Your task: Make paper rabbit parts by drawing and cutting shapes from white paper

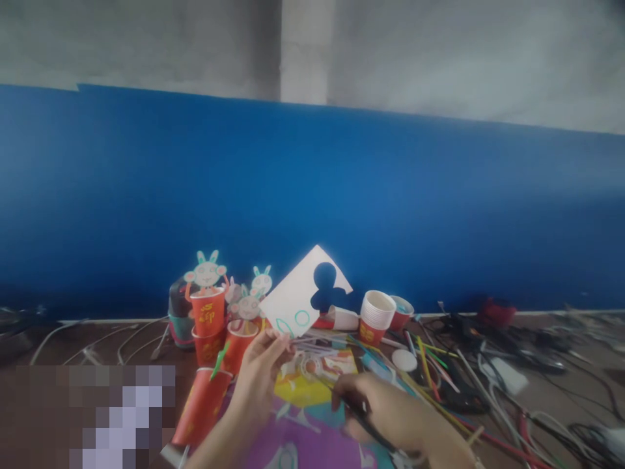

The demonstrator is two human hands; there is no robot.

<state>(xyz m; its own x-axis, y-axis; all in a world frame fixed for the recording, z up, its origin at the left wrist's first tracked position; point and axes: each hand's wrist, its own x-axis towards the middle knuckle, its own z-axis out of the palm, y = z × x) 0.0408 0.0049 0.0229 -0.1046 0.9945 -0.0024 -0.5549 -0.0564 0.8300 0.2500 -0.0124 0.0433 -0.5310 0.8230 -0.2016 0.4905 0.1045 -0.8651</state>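
A white sheet of paper [295, 293] is pinched at its lower corner by my left hand [261, 361] and tilted upright. Rounded holes are cut from its right side, and a green circle and leaf shape are drawn near the bottom. Lower right, my right hand [383, 407] is closed around dark-handled scissors [360, 412], blurred and partly covered by the fingers. Their tip points left, apart from the paper. Beneath both hands lies a purple, yellow and teal sheet [312, 433] with paper scraps on it.
Red paper cups [208, 312] with paper rabbit figures [205, 273] stand at left, one cup [202, 404] leaning nearer. Stacked cups [377, 309] stand behind my right hand. Coloured sticks [424, 365] and tangled cables [551, 423] spread rightward. A blue panel [312, 182] rises behind.
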